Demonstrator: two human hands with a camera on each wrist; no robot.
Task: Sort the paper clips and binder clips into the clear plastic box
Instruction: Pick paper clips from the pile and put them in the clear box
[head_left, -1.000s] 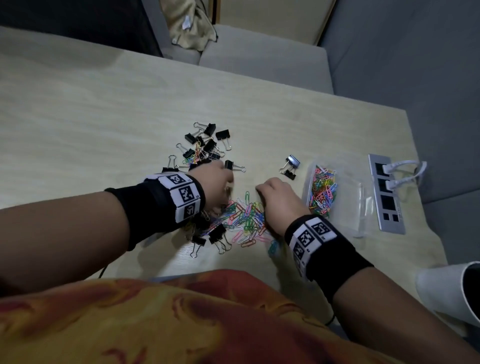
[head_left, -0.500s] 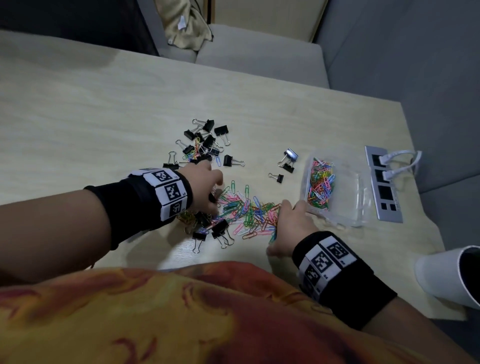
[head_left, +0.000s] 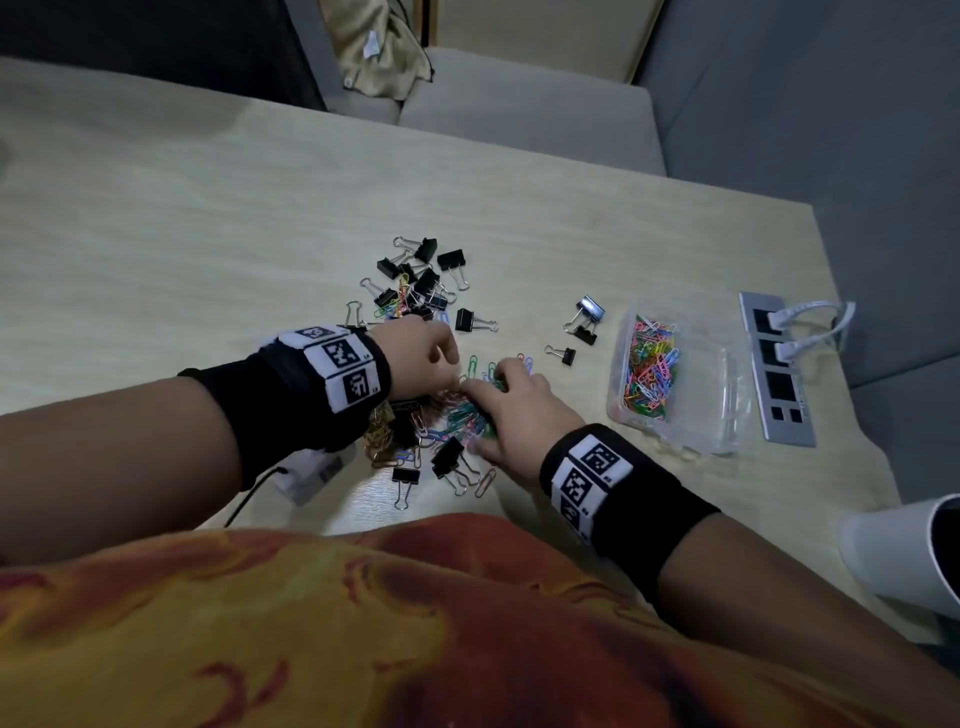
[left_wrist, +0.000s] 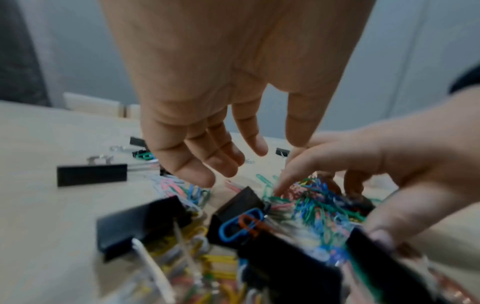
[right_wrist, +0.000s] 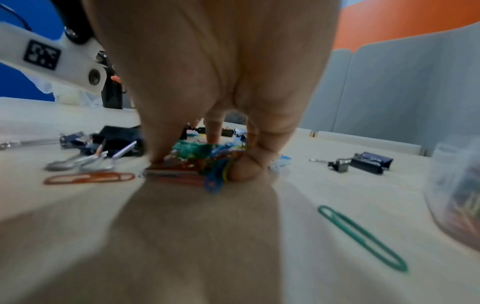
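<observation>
A heap of coloured paper clips (head_left: 457, 418) lies near the table's front edge, mixed with black binder clips (head_left: 449, 457). My right hand (head_left: 498, 387) is down on the heap, fingers and thumb curled round a bunch of paper clips (right_wrist: 205, 162) pressed to the table. My left hand (left_wrist: 233, 164) hovers just left of it, fingers hanging loose and holding nothing. More binder clips (head_left: 426, 283) lie in a cluster behind the hands. The clear plastic box (head_left: 727, 405) stands to the right, with several paper clips (head_left: 649, 369) in its left part.
Three binder clips (head_left: 584, 319) lie between the heap and the box. A single green paper clip (right_wrist: 361, 236) lies near the right wrist. A grey power strip (head_left: 776, 369) with white plugs sits beyond the box. A white object (head_left: 904, 551) sits at the right edge.
My right hand has moved left from the box side of the heap onto its middle and closed on clips. My left hand has shifted slightly right, so the fingertips nearly meet.
</observation>
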